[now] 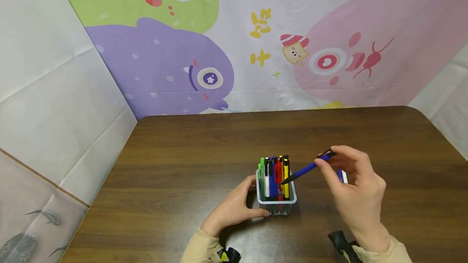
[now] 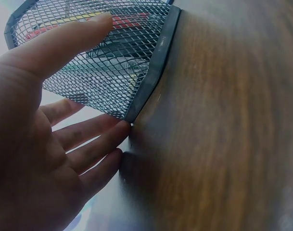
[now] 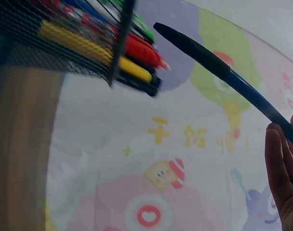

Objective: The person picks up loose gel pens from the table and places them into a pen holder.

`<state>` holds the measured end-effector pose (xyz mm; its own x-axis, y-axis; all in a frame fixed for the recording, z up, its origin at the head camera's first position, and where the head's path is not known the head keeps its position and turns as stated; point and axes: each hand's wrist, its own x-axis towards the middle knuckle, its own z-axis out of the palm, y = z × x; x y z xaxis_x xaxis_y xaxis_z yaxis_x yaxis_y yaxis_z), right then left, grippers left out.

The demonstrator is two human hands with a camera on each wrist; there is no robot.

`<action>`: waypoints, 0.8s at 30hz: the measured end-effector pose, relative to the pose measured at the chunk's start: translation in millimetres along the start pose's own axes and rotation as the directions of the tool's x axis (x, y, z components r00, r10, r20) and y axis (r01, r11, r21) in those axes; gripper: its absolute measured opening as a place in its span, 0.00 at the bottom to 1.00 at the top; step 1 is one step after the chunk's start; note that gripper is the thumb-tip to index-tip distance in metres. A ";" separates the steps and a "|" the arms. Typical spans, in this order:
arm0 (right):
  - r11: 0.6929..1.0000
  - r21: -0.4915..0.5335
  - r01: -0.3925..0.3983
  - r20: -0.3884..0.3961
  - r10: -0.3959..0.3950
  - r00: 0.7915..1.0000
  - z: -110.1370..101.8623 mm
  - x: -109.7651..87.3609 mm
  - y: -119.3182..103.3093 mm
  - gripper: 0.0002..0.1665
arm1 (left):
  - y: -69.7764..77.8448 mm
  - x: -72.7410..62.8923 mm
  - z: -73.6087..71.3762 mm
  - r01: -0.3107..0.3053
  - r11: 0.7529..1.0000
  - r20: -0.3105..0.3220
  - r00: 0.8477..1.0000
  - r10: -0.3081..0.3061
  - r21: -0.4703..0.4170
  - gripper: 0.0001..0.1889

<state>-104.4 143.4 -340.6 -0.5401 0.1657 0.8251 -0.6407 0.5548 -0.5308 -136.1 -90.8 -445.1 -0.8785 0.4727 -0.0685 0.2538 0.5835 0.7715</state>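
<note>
A mesh pen holder [image 1: 276, 202] with a pale rim in the head view stands on the table, packed with upright pens in green, white, blue, red and yellow. My left hand [image 1: 237, 204] holds it from the left, thumb along the front and fingers round the back. In the left wrist view the thumb lies over the dark mesh [image 2: 132, 62]. Off to the right, my right hand [image 1: 360, 190] pinches a blue pen [image 1: 305, 170] between thumb and fingers near its clip end. The pen slants, its dark tip [image 3: 180, 41] pointing toward the holder.
A small blue and white item [image 1: 342, 176] shows partly behind the right hand's fingers. The brown wooden table [image 1: 175, 149] reaches back to a cartoon-printed cloth [image 1: 256, 84]. White cloth [image 1: 58, 76] hangs on the left side.
</note>
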 end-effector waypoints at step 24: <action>0.994 -0.091 0.065 0.435 -0.019 0.900 48.9 -28.0 15.1 0.20 | 0.3 -2.1 -1.7 -0.016 0.999 0.003 1.000 0.016 -0.029 0.44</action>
<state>-125.6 107.3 -381.2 -0.7116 -0.2160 0.6685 -0.6220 0.6361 -0.4566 -134.9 -92.7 -443.7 -0.8730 0.4843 -0.0582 0.2560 0.5565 0.7904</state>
